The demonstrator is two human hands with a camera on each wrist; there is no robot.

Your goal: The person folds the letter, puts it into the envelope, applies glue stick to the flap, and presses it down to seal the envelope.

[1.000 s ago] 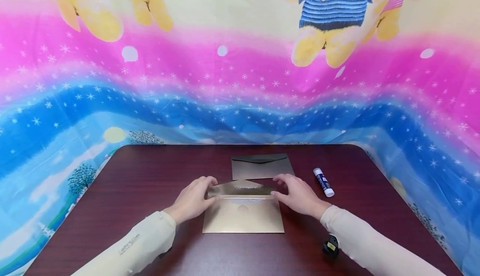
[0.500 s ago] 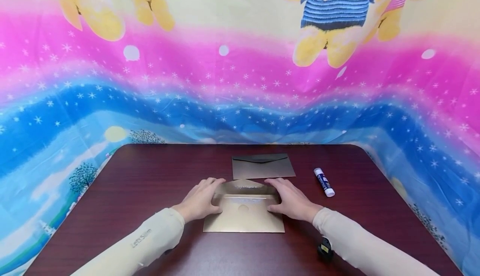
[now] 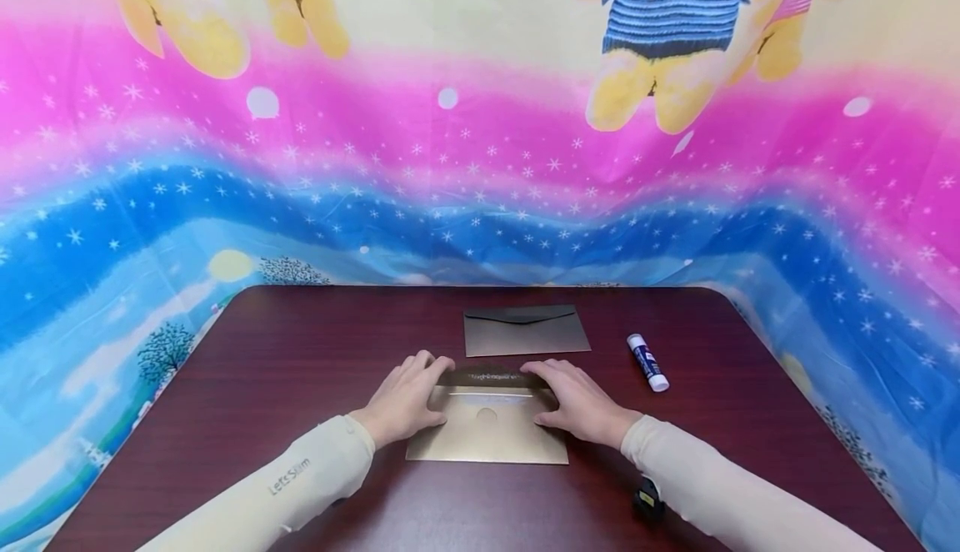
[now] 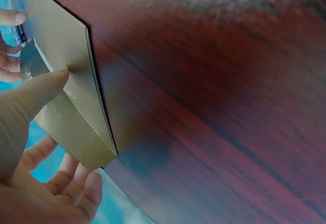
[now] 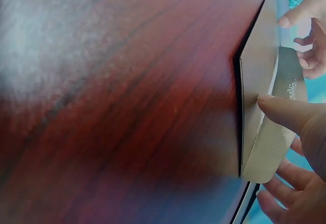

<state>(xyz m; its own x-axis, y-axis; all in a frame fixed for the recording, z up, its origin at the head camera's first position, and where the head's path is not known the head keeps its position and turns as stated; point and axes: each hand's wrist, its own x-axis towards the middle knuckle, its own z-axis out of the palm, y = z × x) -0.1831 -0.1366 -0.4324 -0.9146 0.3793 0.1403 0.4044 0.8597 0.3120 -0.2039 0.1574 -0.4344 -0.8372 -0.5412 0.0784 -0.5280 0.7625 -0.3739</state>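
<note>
A gold envelope (image 3: 487, 439) lies on the table with its flap (image 3: 491, 375) raised and tilted, a shiny streaked strip along the flap's inner face. My left hand (image 3: 403, 398) is at its left side: the thumb presses on the envelope's front and the curled fingers (image 4: 66, 180) sit behind the flap. At the right side my right hand (image 3: 585, 402) mirrors this, its thumb (image 5: 285, 111) on the front and its fingers behind the flap. Between the thumbs a faint round mark shows on the envelope's face.
Farther back lies a second, darker envelope (image 3: 528, 339) with its flap folded down. A capped glue stick (image 3: 648, 363) rests to its right. The dark red wooden table (image 3: 315, 343) meets a printed cloth backdrop (image 3: 480, 168) at its far edge.
Both hands have moved inward along the envelope, thumbs coming down onto its front. The flap has tipped up toward me, so its pointed top looks lower. The other envelope and glue stick stayed put.
</note>
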